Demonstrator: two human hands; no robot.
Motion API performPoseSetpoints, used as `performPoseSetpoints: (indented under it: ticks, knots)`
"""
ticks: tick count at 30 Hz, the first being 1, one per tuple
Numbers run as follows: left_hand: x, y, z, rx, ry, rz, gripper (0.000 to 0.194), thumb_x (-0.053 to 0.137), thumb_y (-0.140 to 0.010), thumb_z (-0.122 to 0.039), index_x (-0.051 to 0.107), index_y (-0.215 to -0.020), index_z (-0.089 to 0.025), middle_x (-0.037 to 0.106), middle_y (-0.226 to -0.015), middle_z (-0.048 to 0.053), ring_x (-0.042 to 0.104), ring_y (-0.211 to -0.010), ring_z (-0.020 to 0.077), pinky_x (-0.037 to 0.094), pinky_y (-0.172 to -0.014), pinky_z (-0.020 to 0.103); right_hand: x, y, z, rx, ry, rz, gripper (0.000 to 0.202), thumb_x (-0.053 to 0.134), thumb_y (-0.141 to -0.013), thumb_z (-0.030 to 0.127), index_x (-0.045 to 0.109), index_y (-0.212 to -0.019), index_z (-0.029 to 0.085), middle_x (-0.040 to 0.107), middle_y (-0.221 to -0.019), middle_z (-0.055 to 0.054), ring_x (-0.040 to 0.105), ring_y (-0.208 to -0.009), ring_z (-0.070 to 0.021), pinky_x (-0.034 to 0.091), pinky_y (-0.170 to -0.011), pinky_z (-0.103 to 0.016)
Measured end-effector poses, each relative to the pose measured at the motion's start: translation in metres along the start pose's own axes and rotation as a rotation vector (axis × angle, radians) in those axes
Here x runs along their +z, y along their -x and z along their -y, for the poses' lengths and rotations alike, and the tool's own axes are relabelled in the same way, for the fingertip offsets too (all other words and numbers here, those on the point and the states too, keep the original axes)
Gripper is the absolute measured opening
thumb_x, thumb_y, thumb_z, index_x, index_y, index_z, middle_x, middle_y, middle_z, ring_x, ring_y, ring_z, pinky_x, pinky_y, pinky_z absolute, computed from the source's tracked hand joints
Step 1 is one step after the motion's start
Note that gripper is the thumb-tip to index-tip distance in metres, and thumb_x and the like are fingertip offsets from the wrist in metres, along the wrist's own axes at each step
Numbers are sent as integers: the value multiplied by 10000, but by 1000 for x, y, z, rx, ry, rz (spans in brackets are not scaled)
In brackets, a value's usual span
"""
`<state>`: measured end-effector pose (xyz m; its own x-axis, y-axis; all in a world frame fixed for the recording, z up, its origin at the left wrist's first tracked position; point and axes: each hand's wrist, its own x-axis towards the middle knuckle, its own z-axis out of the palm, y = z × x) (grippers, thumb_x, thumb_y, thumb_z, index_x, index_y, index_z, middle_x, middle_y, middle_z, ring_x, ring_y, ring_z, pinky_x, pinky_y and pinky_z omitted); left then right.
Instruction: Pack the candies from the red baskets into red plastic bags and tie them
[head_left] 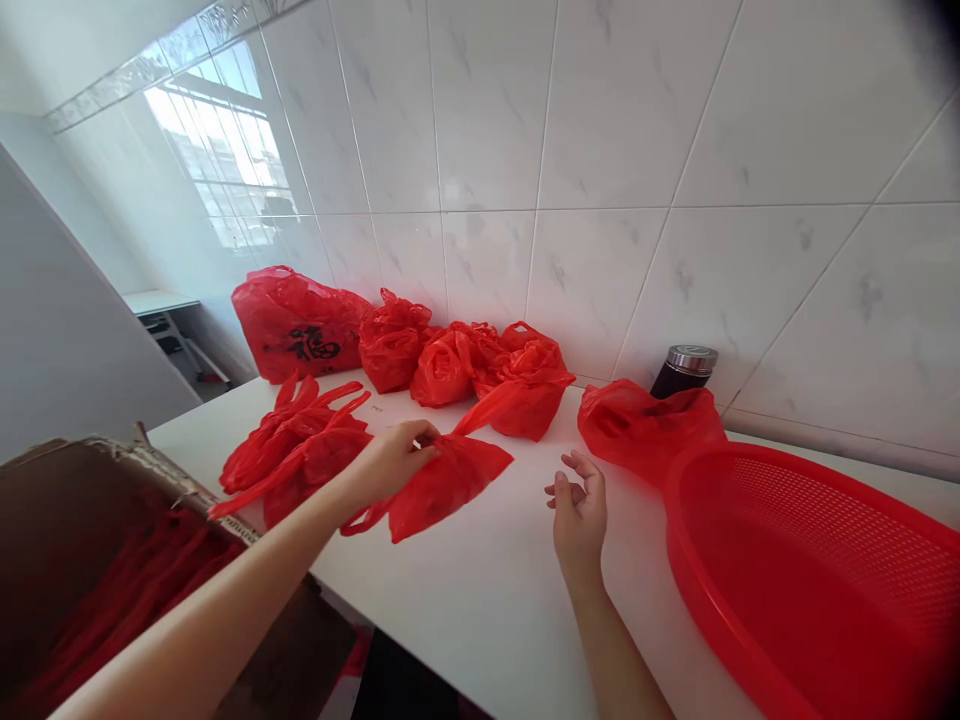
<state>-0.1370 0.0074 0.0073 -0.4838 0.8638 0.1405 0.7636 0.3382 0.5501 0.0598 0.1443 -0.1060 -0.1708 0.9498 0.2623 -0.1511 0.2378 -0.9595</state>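
Observation:
My left hand point(397, 460) is closed on the gathered top of a red plastic bag point(450, 483), which looks filled and hangs or rests at the white table's front; I cannot tell whether it touches the tabletop. Close to that hand, on its left, lie more red plastic bags point(300, 440) with loose handles. My right hand point(581, 510) hovers over the table with fingers apart and slightly curled, nothing in them. It is apart from the held bag, between that bag and a crumpled red bag point(649, 425) to the right.
Several bulging red bags point(442, 365) line the tiled wall, beside a larger red bag with black lettering point(304, 325). A dark flask with a metal lid point(684, 370) stands behind the crumpled bag. On the right is a red plastic basket point(795, 580); at lower left, an open cardboard box point(67, 500).

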Motion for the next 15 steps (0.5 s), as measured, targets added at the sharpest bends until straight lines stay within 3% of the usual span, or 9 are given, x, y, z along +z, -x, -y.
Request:
performPoseSetpoints:
  ticks: [6, 9, 12, 15]
  knots:
    - [-39, 5, 79, -142, -82, 17, 279, 533, -749, -402, 699, -858, -205, 725, -872, 58, 647, -791, 247, 466, -694, 304, 1, 1, -12, 10, 66, 52, 310, 514, -866, 424, 519, -1105, 228, 589, -1177, -68, 599, -694, -126, 485, -637, -298]
    - [-50, 10, 115, -220, -133, -38, 299, 555, -730, -410, 697, -845, -174, 719, -886, 74, 635, -841, 268, 451, -759, 326, 1, 0, -17, 2, 101, 60, 302, 501, -871, 430, 522, -1095, 229, 593, -1160, -61, 594, -704, -130, 483, -653, -305]
    - [-57, 17, 133, -293, -179, -144, 486, 561, -746, -478, 640, -1072, -127, 691, -994, 104, 605, -915, 293, 430, -806, 354, 2, 0, -22, 6, 131, 68, 298, 497, -870, 442, 537, -1069, 224, 607, -1125, -60, 593, -710, -138, 478, -651, -307]
    - [-56, 25, 136, -320, -155, -216, 643, 572, -743, -565, 547, -1234, -151, 651, -1120, 112, 589, -951, 282, 427, -829, 347, 3, 1, -27, 18, 133, 65, 301, 503, -861, 453, 546, -1055, 226, 609, -1124, -61, 591, -709, -143, 472, -648, -307]
